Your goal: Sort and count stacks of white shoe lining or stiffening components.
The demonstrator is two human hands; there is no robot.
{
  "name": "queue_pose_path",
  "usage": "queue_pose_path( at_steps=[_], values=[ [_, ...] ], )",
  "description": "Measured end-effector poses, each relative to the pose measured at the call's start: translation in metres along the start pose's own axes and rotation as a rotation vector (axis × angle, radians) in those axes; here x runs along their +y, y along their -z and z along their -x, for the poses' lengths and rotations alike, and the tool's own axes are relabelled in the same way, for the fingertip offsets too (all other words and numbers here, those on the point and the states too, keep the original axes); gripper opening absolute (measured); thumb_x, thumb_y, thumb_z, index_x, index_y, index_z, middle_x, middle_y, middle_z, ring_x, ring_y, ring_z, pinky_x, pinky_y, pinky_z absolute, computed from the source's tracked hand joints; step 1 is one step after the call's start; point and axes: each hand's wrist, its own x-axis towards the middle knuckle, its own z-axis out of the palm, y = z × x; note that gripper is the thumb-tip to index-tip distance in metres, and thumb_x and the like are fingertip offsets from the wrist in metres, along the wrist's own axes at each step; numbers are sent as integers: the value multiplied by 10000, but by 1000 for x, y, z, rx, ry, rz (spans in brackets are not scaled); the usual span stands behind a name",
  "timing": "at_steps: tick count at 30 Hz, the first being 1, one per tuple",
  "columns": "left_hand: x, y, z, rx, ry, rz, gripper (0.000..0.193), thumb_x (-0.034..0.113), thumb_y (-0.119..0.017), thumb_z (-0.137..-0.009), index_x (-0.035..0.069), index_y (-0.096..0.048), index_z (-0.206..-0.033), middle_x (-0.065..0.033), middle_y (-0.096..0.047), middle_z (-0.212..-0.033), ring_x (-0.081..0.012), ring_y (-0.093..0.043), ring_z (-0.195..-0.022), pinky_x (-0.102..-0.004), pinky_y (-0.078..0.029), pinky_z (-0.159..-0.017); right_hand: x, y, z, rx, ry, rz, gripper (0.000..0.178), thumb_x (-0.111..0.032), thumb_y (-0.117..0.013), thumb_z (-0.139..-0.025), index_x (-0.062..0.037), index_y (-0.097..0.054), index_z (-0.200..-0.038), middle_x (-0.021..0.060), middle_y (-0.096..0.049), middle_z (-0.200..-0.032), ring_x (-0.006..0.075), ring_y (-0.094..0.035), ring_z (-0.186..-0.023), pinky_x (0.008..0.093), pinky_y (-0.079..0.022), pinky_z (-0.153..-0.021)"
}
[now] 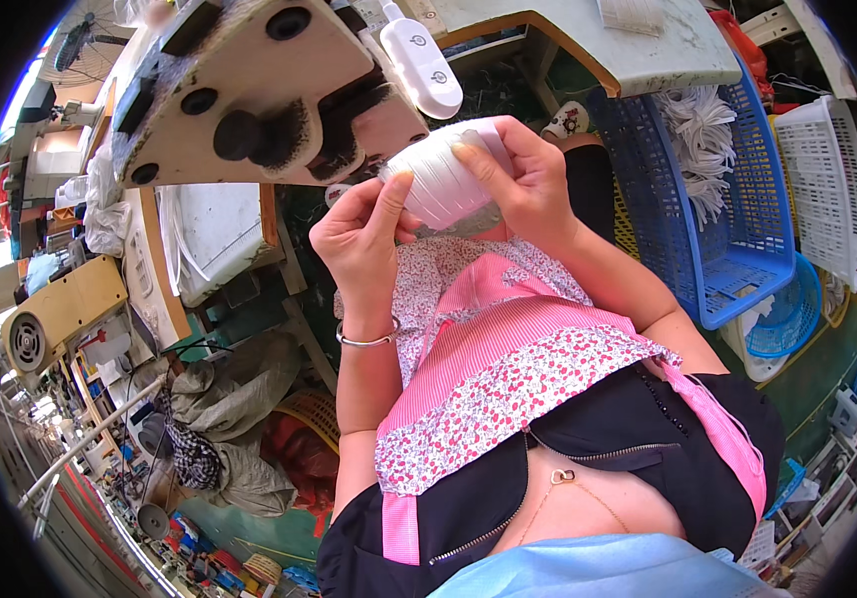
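Stretched between my two hands, just below the sewing machine head, is a white piece of fabric [440, 181] with fine parallel lines across it. My left hand [368, 221] pinches its left edge between thumb and fingers, and a silver bangle circles that wrist. At the other end my right hand [530, 187] grips the fabric, thumb on top and fingers behind. The sewing machine head [249, 85], beige with dark lint on it, looms at the upper left, close to my left hand. A white switch unit with two buttons [426, 65] hangs above the fabric.
On the right stands a blue plastic basket [737, 284] with bundles of white strips [697, 140], beside a white basket [825, 179]. A worn tabletop [588, 40] spans the back. Another sewing machine [64, 314] and grey cloth sacks [234, 389] lie to the left.
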Motion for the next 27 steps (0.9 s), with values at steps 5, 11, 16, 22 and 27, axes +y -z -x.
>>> queue_pose_path(
  at_steps=[5, 11, 16, 22, 27],
  values=[
    [3, -2, -1, -2, 15, 16, 137, 88, -762, -856, -40, -714, -870, -40, -655, -669, -68, -592, -523, -171, -449, -466, 0, 3, -5, -17, -52, -93, 153, -107, -683, -909, 3, -651, -1010, 43, -675, -843, 64, -601, -783, 236, -498, -684],
    [5, 8, -7, -20, -36, -52, 143, 99, -758, -861, -31, -705, -883, -37, -648, -657, -59, -568, -513, -177, -442, -460, -2, -4, 9, -26, -183, -178, 159, -123, -677, -922, -3, -641, -1021, 21, -665, -860, 52, -591, -785, 227, -495, -697],
    [1, 14, -11, -58, -33, -18, 107, 63, -750, -857, -24, -694, -886, -29, -638, -663, -55, -550, -493, -179, -415, -438, 3, -11, 14, 15, -129, -198, 149, -116, -673, -923, -5, -639, -1017, 20, -664, -853, 45, -589, -781, 215, -490, -692],
    [-6, 15, -12, -90, 3, 75, 86, 46, -727, -871, -21, -676, -889, -29, -634, -685, -58, -539, -479, -186, -409, -424, 3, -7, 3, -16, -50, -90, 149, -109, -676, -914, 0, -645, -1010, 35, -668, -819, 53, -591, -759, 229, -492, -668],
    [-7, 14, -11, -72, 35, 130, 89, 51, -727, -872, -21, -676, -884, -24, -629, -678, -55, -533, -475, -188, -408, -424, 0, -6, -5, -76, -18, -69, 159, -119, -676, -917, -4, -644, -1020, 32, -669, -832, 49, -585, -768, 230, -493, -671]
  ],
)
